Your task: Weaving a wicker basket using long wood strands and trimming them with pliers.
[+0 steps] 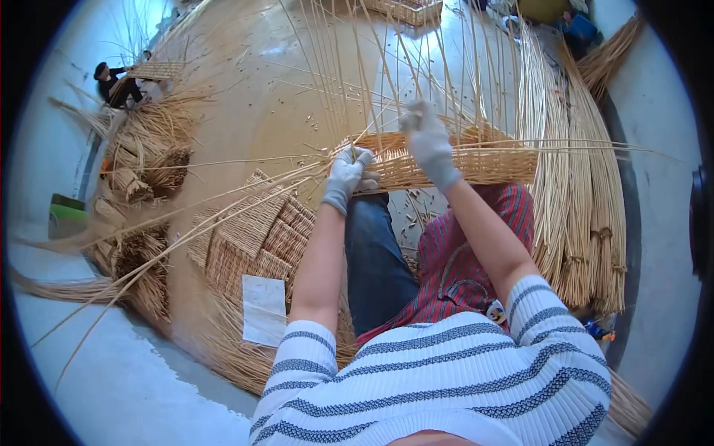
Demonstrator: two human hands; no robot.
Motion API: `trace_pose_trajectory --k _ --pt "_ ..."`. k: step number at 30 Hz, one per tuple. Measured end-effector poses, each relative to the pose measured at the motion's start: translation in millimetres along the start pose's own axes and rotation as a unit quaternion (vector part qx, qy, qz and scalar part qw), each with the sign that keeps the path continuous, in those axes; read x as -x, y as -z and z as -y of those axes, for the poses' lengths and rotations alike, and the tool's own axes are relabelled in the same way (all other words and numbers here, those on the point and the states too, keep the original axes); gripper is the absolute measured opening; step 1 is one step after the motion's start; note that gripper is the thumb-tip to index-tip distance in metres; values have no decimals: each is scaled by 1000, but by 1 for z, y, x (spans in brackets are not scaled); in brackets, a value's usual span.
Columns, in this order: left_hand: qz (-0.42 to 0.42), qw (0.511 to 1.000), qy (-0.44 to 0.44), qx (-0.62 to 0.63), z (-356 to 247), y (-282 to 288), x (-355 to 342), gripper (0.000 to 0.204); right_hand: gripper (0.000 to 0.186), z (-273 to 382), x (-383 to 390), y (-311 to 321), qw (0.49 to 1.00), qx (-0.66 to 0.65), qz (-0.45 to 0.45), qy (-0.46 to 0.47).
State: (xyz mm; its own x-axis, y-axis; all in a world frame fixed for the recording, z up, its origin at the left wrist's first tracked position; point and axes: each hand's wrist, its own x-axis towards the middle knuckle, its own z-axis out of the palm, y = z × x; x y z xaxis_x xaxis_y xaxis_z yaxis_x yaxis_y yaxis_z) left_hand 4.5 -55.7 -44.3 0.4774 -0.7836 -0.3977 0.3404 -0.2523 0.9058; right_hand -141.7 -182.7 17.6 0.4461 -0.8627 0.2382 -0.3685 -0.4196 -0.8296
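A long, low woven wicker basket [491, 167] lies across my lap, with tall upright canes rising from it and long loose canes trailing left and right. My gloved left hand [349, 172] is closed on the basket's left end, among the crossing canes. My gloved right hand [425, 141] is raised at the middle of the basket in front of the uprights; its fingers are smeared by motion, so what they hold is unclear.
Woven mats [238, 245] and a white sheet [263, 312] lie at my left. Cane bundles [145, 149] line the left side, long pale bundles [587, 215] the right. A co-worker [115, 85] sits at the back left; another basket [405, 9] stands at the back.
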Motion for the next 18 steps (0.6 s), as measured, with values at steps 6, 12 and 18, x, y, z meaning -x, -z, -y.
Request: trace_pose_trajectory --k 6,12,18 --pt "-59 997 -27 41 10 -23 -20 19 68 35 -94 -24 988 24 36 146" --pt "-56 998 -26 19 10 -25 -18 17 28 -96 47 47 889 -437 -86 -108" --pt "-132 979 -95 -119 -5 -57 10 45 19 -91 152 157 985 58 148 60"
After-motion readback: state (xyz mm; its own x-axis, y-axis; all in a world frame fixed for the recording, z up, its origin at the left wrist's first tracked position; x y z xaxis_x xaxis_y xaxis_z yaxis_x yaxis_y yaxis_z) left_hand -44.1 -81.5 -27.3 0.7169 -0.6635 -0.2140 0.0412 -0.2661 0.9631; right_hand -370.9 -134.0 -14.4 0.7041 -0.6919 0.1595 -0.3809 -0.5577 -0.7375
